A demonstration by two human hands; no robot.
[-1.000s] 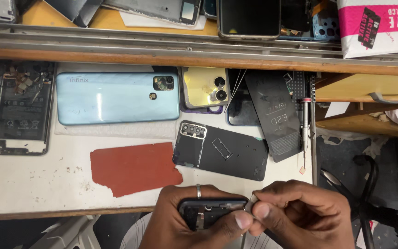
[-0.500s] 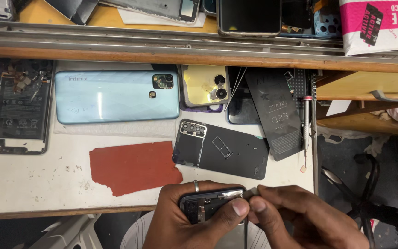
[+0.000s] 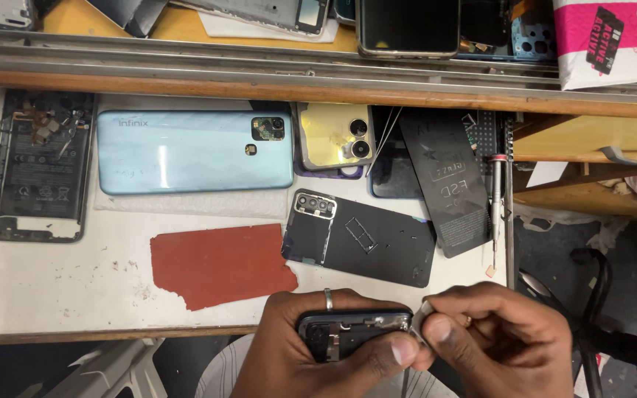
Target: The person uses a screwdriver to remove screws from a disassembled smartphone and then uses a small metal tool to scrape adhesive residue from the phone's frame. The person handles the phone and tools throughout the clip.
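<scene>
At the near edge of the white surface (image 3: 53, 295), the left hand (image 3: 311, 346) gripped a dark phone (image 3: 352, 332) while right hand (image 3: 503, 339) fingers (image 3: 436, 329) pinched a small metal tool (image 3: 420, 318) against its corner.

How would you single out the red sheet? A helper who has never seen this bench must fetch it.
Start at the white worktop under the wooden shelf rail. Just below the long pale blue phone back, left of the black back cover, lies the red sheet. It alone is flat, plain rust-red and ragged-edged, with no camera cutout.
</scene>
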